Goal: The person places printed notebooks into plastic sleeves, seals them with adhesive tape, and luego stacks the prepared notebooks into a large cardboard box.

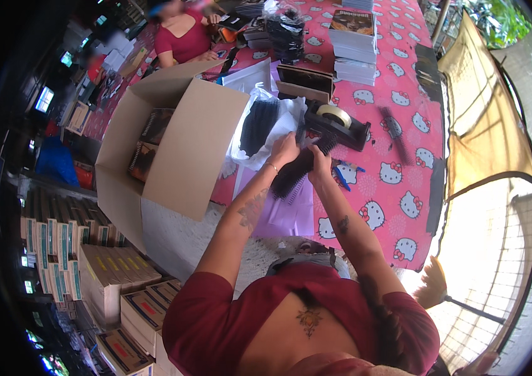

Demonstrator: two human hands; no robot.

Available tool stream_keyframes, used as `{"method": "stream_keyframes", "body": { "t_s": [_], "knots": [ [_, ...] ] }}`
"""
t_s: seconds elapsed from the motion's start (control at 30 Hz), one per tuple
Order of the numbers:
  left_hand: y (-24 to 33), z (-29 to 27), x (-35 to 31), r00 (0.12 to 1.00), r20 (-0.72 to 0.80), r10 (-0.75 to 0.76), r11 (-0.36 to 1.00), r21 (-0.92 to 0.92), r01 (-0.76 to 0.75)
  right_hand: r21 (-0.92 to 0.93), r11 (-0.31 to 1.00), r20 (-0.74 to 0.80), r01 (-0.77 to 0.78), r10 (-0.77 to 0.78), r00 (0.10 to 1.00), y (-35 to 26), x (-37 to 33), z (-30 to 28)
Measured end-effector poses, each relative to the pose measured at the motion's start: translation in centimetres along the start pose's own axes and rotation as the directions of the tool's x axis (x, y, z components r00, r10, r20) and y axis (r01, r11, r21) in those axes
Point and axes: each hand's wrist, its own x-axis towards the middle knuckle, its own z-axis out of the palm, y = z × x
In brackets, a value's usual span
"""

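A bundle of black comb-like binding wires (292, 175) slants between my two hands above the table. My left hand (285, 149) is closed at its upper left side, with the fingers partly hidden. On the right side, my right hand (320, 164) grips the wires with the thumb on top. Just beyond my left hand lies an opened white plastic bag (286, 116) with more black wires (258, 128) in it. A black tape dispenser (355, 134) with a roll of tape (333, 114) stands past my right hand. Blue-handled pliers or scissors (345, 175) lie right of that hand.
An open cardboard box (200, 150) with spiral-bound books (147, 150) stands at left. Purple sheets (284, 216) lie under my hands. A loose black wire strip (394, 133) and book stacks (353, 47) rest on the pink tablecloth (372, 194). Another person (181, 34) sits across.
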Motion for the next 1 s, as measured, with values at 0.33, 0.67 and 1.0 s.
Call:
{"method": "stream_keyframes", "body": {
  "t_s": [0.33,0.67,1.0],
  "knots": [
    [-1.4,-1.8,-6.0,0.996,-0.09,-0.011,0.787,-0.615,-0.047,-0.042,0.998,0.438,0.048,-0.024,0.899,-0.5,-4.1,-0.1],
    [9.3,-7.1,-17.6,0.841,-0.394,0.371,0.782,-0.355,-0.512,-0.017,0.958,0.519,0.288,-0.238,0.821,-7.1,-17.3,-3.9],
    [21.9,-3.6,-20.9,0.705,-0.438,0.558,0.558,-0.43,-0.709,-0.105,0.79,0.4,0.604,-0.523,0.753,-15.8,-23.7,-13.5]
  ]
}}
